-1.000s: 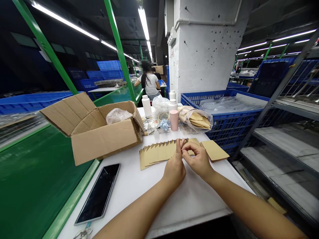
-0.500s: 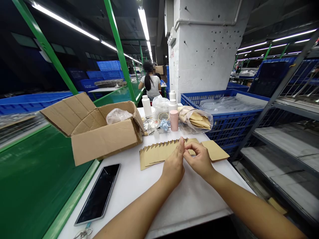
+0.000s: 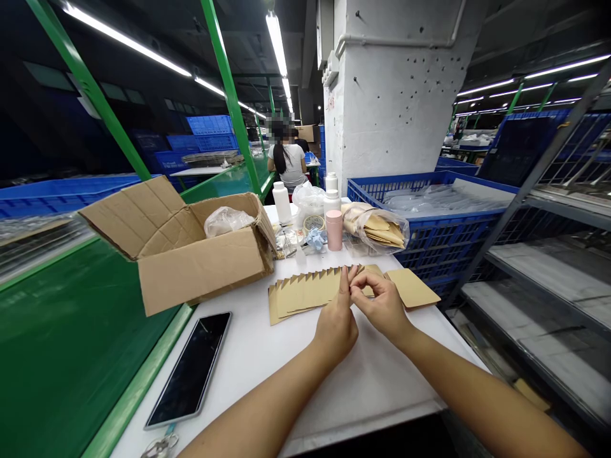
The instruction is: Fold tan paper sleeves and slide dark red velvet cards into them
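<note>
Above the white table (image 3: 267, 375) my two hands meet in front of a row of brown paper envelopes (image 3: 296, 292). My left hand (image 3: 337, 321) points a digit upward, a second fingertip showing just behind it; its other fingers are curled out of sight. Thumb and forefinger of my right hand (image 3: 384, 308) come together in a pinch against the left fingers. Whatever lies between the fingers is too small or hidden to make out. The envelopes overlap like a fan, flaps at the far side. Another brown envelope stack (image 3: 413, 289) lies right of my right hand.
An open cardboard box (image 3: 200, 273) stands left, near a phone (image 3: 191, 369) and keys (image 3: 160, 446). Behind the envelopes are a pink bottle (image 3: 334, 230), white bottles (image 3: 282, 203) and bagged envelopes (image 3: 377, 228). A blue crate (image 3: 420, 238) and metal rack (image 3: 534, 273) flank the right side.
My left fingers have parted slightly at the tips, and the left hand has turned a little. The right hand keeps its pinch in nearly the same place.
</note>
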Demonstrator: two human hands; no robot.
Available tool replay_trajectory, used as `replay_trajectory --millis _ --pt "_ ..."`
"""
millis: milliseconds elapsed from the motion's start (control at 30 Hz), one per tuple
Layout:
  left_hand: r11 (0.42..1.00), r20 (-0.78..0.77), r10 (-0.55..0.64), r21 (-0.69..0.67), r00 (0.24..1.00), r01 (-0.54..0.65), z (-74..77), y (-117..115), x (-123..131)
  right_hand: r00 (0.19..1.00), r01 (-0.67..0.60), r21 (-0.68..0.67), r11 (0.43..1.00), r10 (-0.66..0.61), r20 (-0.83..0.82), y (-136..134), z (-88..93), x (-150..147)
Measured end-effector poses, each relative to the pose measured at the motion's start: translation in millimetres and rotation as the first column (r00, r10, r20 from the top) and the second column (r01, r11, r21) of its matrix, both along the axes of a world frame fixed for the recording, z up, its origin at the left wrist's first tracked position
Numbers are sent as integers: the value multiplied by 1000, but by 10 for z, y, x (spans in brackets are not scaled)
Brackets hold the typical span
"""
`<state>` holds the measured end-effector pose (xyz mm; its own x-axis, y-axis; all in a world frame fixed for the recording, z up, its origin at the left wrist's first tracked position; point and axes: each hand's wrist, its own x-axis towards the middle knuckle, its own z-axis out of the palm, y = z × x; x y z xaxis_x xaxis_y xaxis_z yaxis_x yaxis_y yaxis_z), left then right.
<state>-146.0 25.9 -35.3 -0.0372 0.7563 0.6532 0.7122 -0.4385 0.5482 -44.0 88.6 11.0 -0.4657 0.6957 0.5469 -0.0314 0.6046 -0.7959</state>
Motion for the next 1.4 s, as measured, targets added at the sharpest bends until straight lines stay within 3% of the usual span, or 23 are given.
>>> replay_trajectory --millis 367,667,833,1033,1400 --pt "999 24 -26 22 999 25 -8 3 12 997 -51 -3 999 50 -59 28 -30 -17" --pt "996 152 -92 19 984 90 13 -7 28 1000 10 1 1000 -10 -29 7 -39 -22" --pt "994 221 -106 11 969 107 21 -9 31 990 114 75 991 -120 76 -5 -27 -20" --pt "991 285 -134 30 949 131 21 -7 34 987 127 131 983 -138 79 -6 -24 -19" --pt "983 662 -144 13 736 181 83 -8 67 965 192 263 946 -230 124 63 -77 -39"
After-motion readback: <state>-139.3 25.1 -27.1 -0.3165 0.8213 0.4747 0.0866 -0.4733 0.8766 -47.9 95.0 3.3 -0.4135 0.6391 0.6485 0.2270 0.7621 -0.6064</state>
